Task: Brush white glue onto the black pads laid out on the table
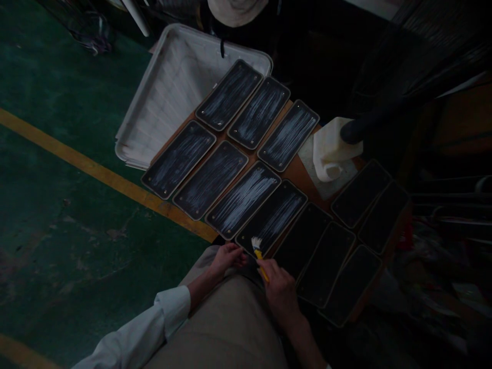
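Observation:
My right hand point(280, 289) grips the yellow handle of a small paintbrush point(258, 251). Its pale bristles rest on the near end of a dark rectangular plate point(280, 212) marked with whitish streaks. My left hand point(228, 257) is at that plate's near corner, fingers curled in; whatever they may hold is hidden. Beside it lies another plate point(243, 200) with heavier white streaks. Several more streaked plates, such as the far one point(229, 96), lie in two rows beyond. To the right are plain dark plates point(326, 264) without visible streaks, some overlapping.
A brown board point(307, 177) lies under the plates. On its right side stands an off-white plastic container point(334, 146) with an opening. A large whitish tray point(169, 92) is at the far left. Another person point(238, 13) is at the top. Yellow lines point(96, 166) cross the green floor.

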The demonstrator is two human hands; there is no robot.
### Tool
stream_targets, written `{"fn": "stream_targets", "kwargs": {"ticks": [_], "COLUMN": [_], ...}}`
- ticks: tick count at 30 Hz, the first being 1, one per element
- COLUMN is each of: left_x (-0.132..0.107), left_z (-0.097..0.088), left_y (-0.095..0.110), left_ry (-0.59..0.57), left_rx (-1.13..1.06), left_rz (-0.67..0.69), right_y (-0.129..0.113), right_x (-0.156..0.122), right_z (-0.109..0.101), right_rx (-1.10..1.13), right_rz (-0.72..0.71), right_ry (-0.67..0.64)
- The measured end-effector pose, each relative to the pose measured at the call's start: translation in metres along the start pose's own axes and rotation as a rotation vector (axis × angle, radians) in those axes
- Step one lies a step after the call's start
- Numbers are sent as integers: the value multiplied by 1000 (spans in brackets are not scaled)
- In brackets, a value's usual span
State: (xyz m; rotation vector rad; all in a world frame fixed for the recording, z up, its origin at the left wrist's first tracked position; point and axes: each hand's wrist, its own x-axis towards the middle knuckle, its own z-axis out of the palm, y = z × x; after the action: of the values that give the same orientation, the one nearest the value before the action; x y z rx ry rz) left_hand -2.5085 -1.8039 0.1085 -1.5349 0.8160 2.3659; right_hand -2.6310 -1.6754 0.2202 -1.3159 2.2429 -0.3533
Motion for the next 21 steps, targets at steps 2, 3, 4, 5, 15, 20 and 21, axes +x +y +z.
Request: {"fn": "stream_targets", "kwargs": {"ticks": [2,3,4,5,15,20,21], "left_x": [0,0,0,0,-2,-2,-2], "left_z": [1,1,1,1,3,1,1], "left_y": [2,2,2,2,6,9,9], "left_ry": [9,12,7,1,15,5,5], "left_rx": [-4,-6,-7,-7,12,-28,-35], "left_rz": [-17,-23,-24,-23,-23,-48,-56], "right_y": [-7,-6,-2,4,74,40,29], "right_x": [-5,-3,3,12,115,83,71], "right_z": [-4,-9,-16,-24,-56,-19,-11], "right_rx": [111,171,218,243,-141,-157,-141], "right_rz": [42,74,102,122,88,0,-21], "right_ry": [-16,-6,22,63,373,152,115]}}
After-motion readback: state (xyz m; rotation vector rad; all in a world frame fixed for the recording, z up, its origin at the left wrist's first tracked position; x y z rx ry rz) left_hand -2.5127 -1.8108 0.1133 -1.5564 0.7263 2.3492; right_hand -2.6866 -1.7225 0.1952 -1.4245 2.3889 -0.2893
